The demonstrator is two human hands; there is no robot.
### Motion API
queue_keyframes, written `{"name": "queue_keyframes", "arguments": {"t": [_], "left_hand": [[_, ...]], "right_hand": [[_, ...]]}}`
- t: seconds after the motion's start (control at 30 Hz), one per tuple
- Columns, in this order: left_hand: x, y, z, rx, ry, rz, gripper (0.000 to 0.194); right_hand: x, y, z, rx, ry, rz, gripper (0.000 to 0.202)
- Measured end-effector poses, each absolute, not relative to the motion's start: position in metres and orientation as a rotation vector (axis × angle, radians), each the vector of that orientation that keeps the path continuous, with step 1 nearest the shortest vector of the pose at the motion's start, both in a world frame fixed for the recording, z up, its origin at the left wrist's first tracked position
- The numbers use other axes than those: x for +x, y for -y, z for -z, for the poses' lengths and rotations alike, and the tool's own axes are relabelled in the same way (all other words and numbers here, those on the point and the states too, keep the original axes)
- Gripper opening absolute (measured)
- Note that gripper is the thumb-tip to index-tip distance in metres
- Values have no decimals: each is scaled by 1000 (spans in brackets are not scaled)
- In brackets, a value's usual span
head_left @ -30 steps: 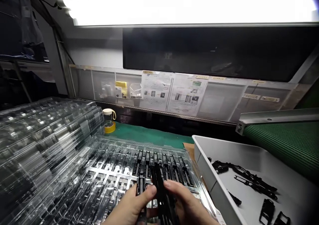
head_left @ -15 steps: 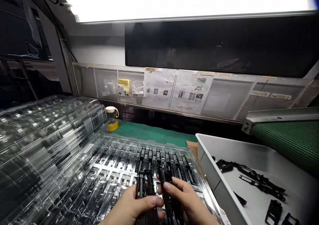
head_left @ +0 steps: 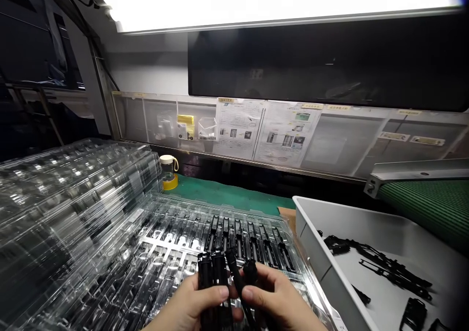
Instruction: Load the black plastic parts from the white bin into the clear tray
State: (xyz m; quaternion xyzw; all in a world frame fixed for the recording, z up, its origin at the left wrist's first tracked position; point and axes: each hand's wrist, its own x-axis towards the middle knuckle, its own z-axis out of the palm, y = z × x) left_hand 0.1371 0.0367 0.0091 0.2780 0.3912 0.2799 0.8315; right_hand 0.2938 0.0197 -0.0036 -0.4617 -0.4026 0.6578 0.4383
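Several long black plastic parts [head_left: 220, 277] are held upright side by side over a clear tray [head_left: 164, 245]. My left hand [head_left: 198, 299] is closed round the left ones, its thumb across their front. My right hand [head_left: 273, 297] grips the parts on the right, thumb in front and fingers behind. The two hands nearly touch, and the lower ends of the parts run out of view. Behind them, a row of similar black parts [head_left: 252, 243] lies in the tray's upper right slots.
Stacked clear trays [head_left: 73, 194] rise at the left. A jar with a yellow base [head_left: 168, 172] stands on the green mat [head_left: 220, 193]. At the right, a grey bin [head_left: 333, 284] holds loose black parts, below a green ribbed belt [head_left: 428, 199].
The held black parts have shifted closer together, and those in my right hand now tilt further left at the top. The view has moved slightly, so the surroundings appear further right.
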Motion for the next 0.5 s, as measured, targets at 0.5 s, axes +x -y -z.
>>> {"name": "queue_keyframes", "arguments": {"t": [0.5], "left_hand": [[129,-40,-1,888,-815,-751,42]], "right_hand": [[277,-18,3,-1006,594,-1838,27]]}}
